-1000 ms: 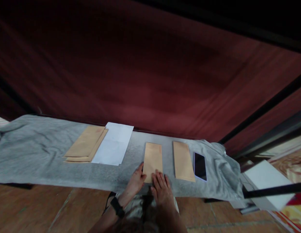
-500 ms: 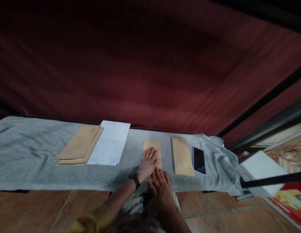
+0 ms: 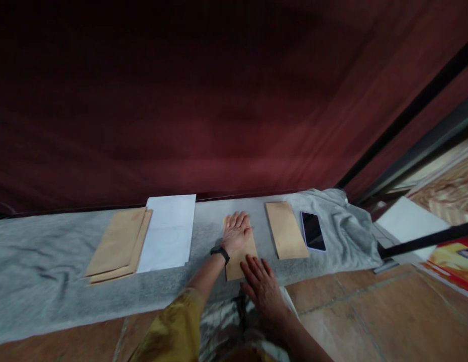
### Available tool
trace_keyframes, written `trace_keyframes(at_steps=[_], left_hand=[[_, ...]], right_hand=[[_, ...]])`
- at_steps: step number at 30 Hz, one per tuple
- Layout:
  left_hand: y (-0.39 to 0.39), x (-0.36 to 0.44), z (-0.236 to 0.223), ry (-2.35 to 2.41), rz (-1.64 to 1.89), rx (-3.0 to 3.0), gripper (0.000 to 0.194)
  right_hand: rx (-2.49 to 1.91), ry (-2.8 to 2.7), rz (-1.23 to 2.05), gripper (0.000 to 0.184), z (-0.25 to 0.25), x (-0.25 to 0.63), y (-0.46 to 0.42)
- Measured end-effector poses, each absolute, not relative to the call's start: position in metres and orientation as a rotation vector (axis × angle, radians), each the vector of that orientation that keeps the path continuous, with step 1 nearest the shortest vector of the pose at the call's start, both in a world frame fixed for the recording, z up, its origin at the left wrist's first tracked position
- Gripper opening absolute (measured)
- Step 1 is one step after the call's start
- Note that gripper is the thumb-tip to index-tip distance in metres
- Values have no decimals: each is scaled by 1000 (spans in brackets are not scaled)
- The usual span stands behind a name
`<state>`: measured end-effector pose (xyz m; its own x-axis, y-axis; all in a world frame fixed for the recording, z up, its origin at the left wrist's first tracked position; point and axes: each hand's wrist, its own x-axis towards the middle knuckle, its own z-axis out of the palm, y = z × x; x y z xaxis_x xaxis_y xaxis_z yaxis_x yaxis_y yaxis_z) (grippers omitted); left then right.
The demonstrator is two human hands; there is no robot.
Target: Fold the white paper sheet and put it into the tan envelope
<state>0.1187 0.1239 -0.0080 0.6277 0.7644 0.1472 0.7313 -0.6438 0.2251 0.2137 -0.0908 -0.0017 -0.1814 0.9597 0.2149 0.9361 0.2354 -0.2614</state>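
A: Biggest first?

B: Behind everything, a dark red backdrop. Below, a tiled floor.

A: Then?

B: One long worktop under grey cloth, with bare cloth at far left, a fair stretch before the middle, and rumpled folds at the right end.

A: Past that end?

B: One white board, crossed by a black bar. Near it, a red-and-yellow package with a blue mark, too blurred to read.

A: And on the cloth?

B: At left, a pile of brown envelopes, at least two; can't tell the exact number. Marked faintly in red, not legibly. Just beside, white sheets, at least two, reaching the far edge.

A: Hands?

B: Two. Left hand open, palm down, fingers a little apart. Right hand open too, with fingertips at the near right corner of the same envelope.

A: Which one?

B: The middle envelope, single, flat, close to the worktop's near edge. Right of a cloth gap, one more, the right envelope.

A: Smaller still?

B: One phone, dark-screened, pale purple-rimmed, just beside that one. Last, a black wristband on the left wrist.
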Motion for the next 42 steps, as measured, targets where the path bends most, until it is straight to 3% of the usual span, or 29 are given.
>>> trace_keyframes(at_steps=[21, 29, 36, 42], left_hand=[[87, 94, -4, 921, 183, 2796, 55], [37, 58, 4, 835, 231, 2676, 56], [-15, 14, -3, 900, 295, 2783, 66], [-30, -1, -12, 870, 325, 3045, 76]], right_hand=[[-1743, -2172, 180, 64, 1, 214, -91], [-1720, -2235, 95, 61, -11, 216, -92], [-1646, -2331, 59, 79, -15, 224, -91], [-1536, -2457, 125, 81, -16, 241, -89]])
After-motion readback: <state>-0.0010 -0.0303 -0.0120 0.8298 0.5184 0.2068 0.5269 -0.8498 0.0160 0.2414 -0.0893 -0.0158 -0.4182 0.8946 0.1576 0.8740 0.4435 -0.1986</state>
